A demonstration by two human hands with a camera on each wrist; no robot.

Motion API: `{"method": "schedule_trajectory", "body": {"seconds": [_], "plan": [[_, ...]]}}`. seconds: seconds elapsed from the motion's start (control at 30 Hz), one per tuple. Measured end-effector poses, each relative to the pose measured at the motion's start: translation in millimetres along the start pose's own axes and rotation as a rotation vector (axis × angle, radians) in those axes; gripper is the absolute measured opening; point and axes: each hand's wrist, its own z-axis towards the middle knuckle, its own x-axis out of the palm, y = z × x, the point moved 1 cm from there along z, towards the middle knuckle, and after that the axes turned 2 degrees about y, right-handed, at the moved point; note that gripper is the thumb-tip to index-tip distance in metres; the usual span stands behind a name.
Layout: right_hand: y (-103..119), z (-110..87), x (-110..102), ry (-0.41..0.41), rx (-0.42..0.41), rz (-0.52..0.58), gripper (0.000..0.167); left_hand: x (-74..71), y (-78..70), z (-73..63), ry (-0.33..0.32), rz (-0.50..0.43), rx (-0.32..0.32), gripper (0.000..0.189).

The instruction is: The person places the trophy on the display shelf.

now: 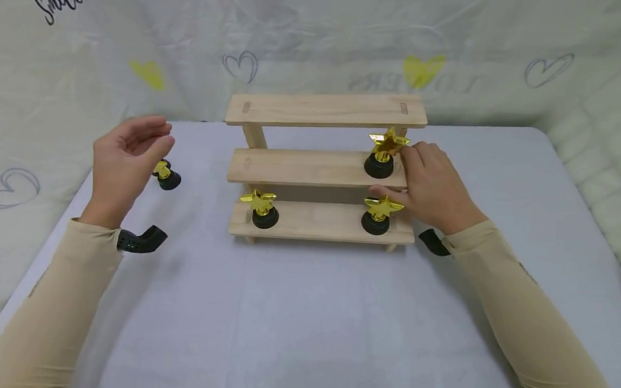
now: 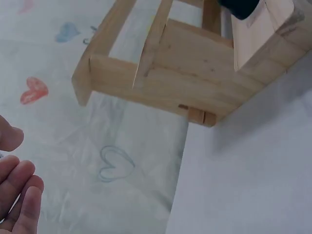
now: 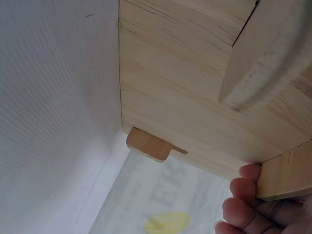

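Observation:
A three-tier wooden shelf (image 1: pixel 312 169) stands on the table. My right hand (image 1: pixel 436 187) grips the right end of its middle tier, thumb in front; in the right wrist view, fingers (image 3: pixel 243 202) curl at the end of a board. Just beside them, a gold star trophy (image 1: pixel 379 165) with a black base stands on that tier. Two similar trophies, one left (image 1: pixel 264 216) and one right (image 1: pixel 376 223), stand on the bottom tier. My left hand (image 1: pixel 125 165) is raised at the left, fingers loosely bent, holding nothing. Partly hidden behind it is another star trophy (image 1: pixel 169 178).
White cloth covers the table (image 1: pixel 302 324). Behind the shelf hangs a pale sheet (image 1: pixel 320 34) printed with hearts and words. A black wrist device (image 1: pixel 142 240) sits at the left cuff and another black device (image 1: pixel 434 242) at the right.

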Motion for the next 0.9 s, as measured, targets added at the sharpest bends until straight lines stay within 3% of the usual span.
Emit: {"method": "schedule_trajectory", "body": {"seconds": [0.13, 0.3, 0.47, 0.7, 0.9], "plan": [[-0.2, -0.7, 0.6, 0.002, -0.002, 0.005, 0.1, -18.6, 12.2, 0.7, -0.091, -0.12, -0.042, 0.035], [0.7, -0.4, -0.5, -0.002, -0.011, -0.009, 0.102, -34.7, 21.0, 0.4, -0.182, -0.188, -0.077, 0.036], [-0.1, 0.2, -1.0, -0.013, -0.023, -0.029, 0.102, -43.4, 32.4, -1.3, -0.221, -0.229, -0.089, 0.037], [-0.8, 1.3, 0.5, -0.007, -0.033, -0.011, 0.101, -52.1, 49.9, -6.9, -0.279, -0.233, -0.171, 0.038], [-0.3, -1.3, -1.3, -0.013, -0.025, -0.015, 0.1, -58.2, 61.4, -3.0, -0.293, -0.226, -0.184, 0.039]]}}
